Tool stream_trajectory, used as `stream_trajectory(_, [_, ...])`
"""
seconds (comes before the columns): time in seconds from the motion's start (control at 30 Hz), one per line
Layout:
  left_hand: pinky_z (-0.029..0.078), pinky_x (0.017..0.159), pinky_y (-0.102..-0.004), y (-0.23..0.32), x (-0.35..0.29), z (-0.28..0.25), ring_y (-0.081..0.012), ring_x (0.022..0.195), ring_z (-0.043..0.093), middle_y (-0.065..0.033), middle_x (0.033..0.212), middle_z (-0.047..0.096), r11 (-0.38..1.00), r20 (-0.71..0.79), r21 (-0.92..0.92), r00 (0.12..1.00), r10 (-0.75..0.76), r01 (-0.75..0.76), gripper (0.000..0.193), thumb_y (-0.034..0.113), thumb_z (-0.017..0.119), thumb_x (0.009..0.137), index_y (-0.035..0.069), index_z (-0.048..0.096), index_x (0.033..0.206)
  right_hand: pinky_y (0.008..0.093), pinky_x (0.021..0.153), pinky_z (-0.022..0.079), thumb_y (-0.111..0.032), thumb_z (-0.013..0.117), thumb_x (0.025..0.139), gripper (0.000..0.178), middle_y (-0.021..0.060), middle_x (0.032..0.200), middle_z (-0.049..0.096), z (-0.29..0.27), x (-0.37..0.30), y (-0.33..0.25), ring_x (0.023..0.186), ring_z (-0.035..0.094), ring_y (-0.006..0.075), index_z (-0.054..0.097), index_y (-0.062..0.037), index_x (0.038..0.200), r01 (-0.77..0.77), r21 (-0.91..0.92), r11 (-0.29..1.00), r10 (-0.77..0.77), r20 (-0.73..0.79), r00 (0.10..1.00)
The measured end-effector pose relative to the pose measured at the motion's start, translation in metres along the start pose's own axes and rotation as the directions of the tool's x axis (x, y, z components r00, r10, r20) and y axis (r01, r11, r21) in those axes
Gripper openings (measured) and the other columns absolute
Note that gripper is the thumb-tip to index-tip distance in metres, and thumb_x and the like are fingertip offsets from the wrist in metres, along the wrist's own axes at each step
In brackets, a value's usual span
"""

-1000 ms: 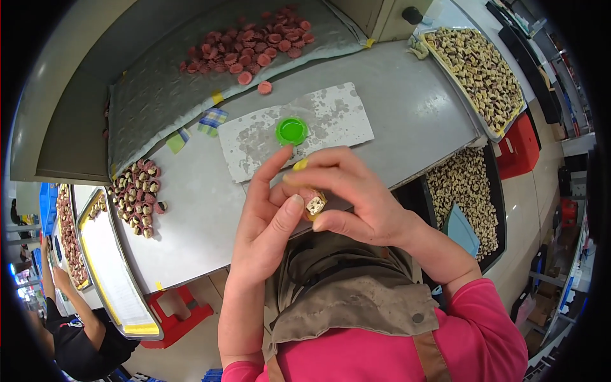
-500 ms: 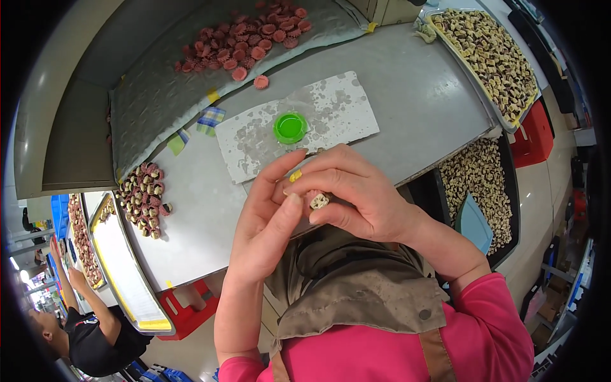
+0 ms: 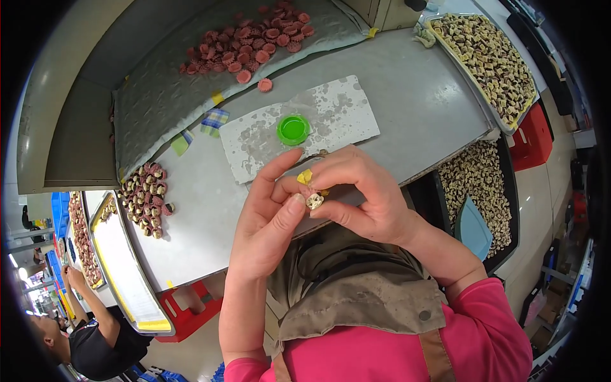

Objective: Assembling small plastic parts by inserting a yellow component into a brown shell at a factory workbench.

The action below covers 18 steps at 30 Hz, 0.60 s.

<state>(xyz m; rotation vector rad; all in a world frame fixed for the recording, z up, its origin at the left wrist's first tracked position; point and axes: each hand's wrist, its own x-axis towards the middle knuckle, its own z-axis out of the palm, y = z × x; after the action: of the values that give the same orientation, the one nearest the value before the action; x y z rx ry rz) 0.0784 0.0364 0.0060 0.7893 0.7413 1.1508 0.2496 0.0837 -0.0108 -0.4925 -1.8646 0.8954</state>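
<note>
Near the table's front edge, my left hand (image 3: 270,219) is closed with thumb and fingers around a small pink piece, mostly hidden by the fingertips. At its near end shows a small cream piece with dark spots (image 3: 314,201). My right hand (image 3: 369,197) curls in from the other side, its thumb against the cream piece and its fingers bent over the top. Yellow wrapping (image 3: 305,176), perhaps tape, shows at the fingertips. Just beyond the hands, a green round dish (image 3: 293,130) sits on a wet-spotted white board (image 3: 344,105).
Pink fluted cups (image 3: 254,48) lie heaped on a grey cloth (image 3: 153,102) at the back. Pink-cream-dark pieces (image 3: 147,200) are piled at the left. Right, a tray (image 3: 487,60) and black bin (image 3: 509,184) hold small cream-and-dark pieces; a light-blue scoop (image 3: 474,229) lies in the bin. A co-worker (image 3: 105,344) is far left.
The right fingers have lifted and spread slightly from the left ones, showing more yellow wrapping. The cream piece has shifted slightly left. The co-worker's raised hand has come down.
</note>
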Motion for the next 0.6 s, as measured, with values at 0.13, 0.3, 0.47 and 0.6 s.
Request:
stream_trajectory(0.13, [0.041, 0.087, -0.0256, 0.028, -0.015, -0.005, -0.0114, 0.095, 0.052, -0.0047, 0.101, 0.056, 0.998, -0.108, 0.05, 0.994, -0.03, 0.036, 0.048, 0.012, 0.053, 0.09, 0.004, 0.033, 0.132, 0.0329, 0.079, 0.044, -0.007, 0.068, 0.076, 0.03, 0.0102, 0.098, 0.057, 0.028, 0.014, -0.019, 0.09, 0.055, 0.0236, 0.052, -0.0054, 0.101, -0.065, 0.013, 0.998, 0.066, -0.028, 0.997])
stream_trajectory(0.3, [0.047, 0.079, -0.0251, 0.065, -0.08, -0.007, -0.0123, 0.09, 0.055, -0.0052, 0.098, 0.052, 0.998, -0.095, 0.06, 0.995, -0.011, 0.016, 0.036, 0.016, 0.056, 0.088, 0.005, 0.042, 0.119, 0.0344, 0.083, 0.044, -0.006, 0.069, 0.074, 0.031, 0.0112, 0.101, 0.057, 0.071, 0.009, -0.079, 0.095, 0.054, 0.0255, 0.053, -0.0048, 0.1, -0.18, -0.093, 0.979, 0.176, -0.042, 0.983])
stream_trajectory(0.47, [0.048, 0.083, -0.0286, 0.115, -0.148, -0.065, -0.0144, 0.09, 0.058, -0.0064, 0.099, 0.055, 0.965, -0.37, 0.243, 0.91, 0.189, -0.101, 0.025, 0.014, 0.058, 0.087, 0.001, 0.051, 0.108, 0.0303, 0.095, 0.036, -0.01, 0.047, 0.091, 0.034, 0.0097, 0.123, 0.05, -0.045, -0.01, -0.062, 0.111, 0.048, 0.0182, 0.045, -0.0015, 0.124, -0.419, -0.482, 0.77, 0.245, -0.382, 0.891])
stream_trajectory(0.6, [0.043, 0.071, -0.0207, 0.192, -0.209, -0.185, -0.0073, 0.077, 0.052, -0.0016, 0.089, 0.056, 0.718, -0.597, 0.685, 0.473, 0.648, -0.12, 0.031, 0.013, 0.061, 0.083, 0.003, 0.057, 0.112, 0.0327, 0.095, 0.04, -0.027, 0.044, 0.095, 0.042, 0.0109, 0.126, 0.049, -0.24, -0.038, -0.027, 0.115, 0.048, 0.0215, 0.041, -0.007, 0.132, -0.397, -0.828, 0.396, 0.093, -0.394, 0.914])
